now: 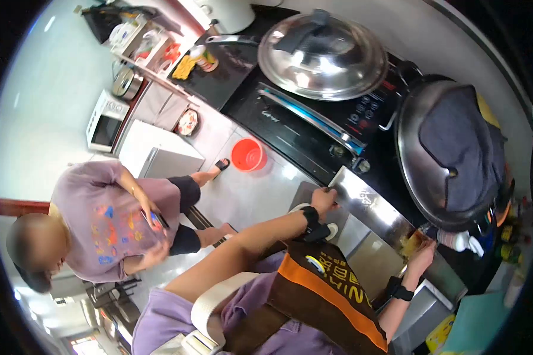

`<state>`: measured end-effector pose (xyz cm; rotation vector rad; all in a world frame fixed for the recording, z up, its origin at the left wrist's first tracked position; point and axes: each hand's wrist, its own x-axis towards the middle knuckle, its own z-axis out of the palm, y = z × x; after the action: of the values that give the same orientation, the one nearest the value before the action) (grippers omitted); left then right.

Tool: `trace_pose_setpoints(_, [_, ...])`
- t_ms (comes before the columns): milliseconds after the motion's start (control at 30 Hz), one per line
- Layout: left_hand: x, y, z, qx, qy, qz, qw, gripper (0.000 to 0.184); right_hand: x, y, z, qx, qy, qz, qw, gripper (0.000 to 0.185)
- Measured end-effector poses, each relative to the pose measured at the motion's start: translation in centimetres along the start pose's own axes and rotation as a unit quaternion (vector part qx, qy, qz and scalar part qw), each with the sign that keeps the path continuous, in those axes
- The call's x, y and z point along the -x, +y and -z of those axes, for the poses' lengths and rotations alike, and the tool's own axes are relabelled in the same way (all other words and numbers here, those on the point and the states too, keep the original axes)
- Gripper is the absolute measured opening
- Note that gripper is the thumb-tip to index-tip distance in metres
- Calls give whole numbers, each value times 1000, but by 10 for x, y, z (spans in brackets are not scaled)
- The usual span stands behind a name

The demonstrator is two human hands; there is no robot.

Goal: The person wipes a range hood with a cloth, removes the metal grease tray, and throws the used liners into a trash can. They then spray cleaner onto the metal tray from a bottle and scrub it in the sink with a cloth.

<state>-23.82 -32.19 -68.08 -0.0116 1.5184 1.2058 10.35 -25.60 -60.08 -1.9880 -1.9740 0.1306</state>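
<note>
A long shiny metal panel (373, 204) lies slanting below the front edge of the stove, in front of my apron (331, 290). At its left end, my left hand (324, 201) is closed on the edge. My right hand (420, 257) is closed at the opposite end, with the fingers curled around the edge. Beside these fingers the metal shows a brownish-yellow patch (410, 244); whether it is a stain or a reflection I cannot make out. A white bottle (459, 241) lies just beyond my right hand.
The black cooktop (278, 118) holds a pan with a domed steel lid (323, 56) and a large lidded wok (414, 148) draped with a dark cloth (465, 148). A red bucket (248, 155) stands on the floor. To the left, another person (118, 219) holds a phone.
</note>
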Motion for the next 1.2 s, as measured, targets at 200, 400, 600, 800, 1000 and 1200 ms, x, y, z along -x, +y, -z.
trace_pose_setpoints(200, [9,5,-4,41,30,-15,999,34,4,13,-35,245,-49,2,968,22])
trace_pose_setpoints(400, [-1,-4,1,42,-24,-17,999,33,12,14,-40,390,-66,127,910,14])
trace_pose_setpoints(600, [-9,-12,36,-178,-116,-124,969,7,40,-63,-15,390,-200,66,896,12])
trace_pose_setpoints(800, [-34,-16,31,-103,-145,-97,979,12,7,-30,98,24,28,-42,998,14])
trace_pose_setpoints(1000, [3,19,5,12,-93,46,995,11,2,167,16,-302,-61,-198,930,37])
trace_pose_setpoints(1200, [-27,12,19,-39,-94,63,993,8,-13,149,5,-382,-284,-280,834,46])
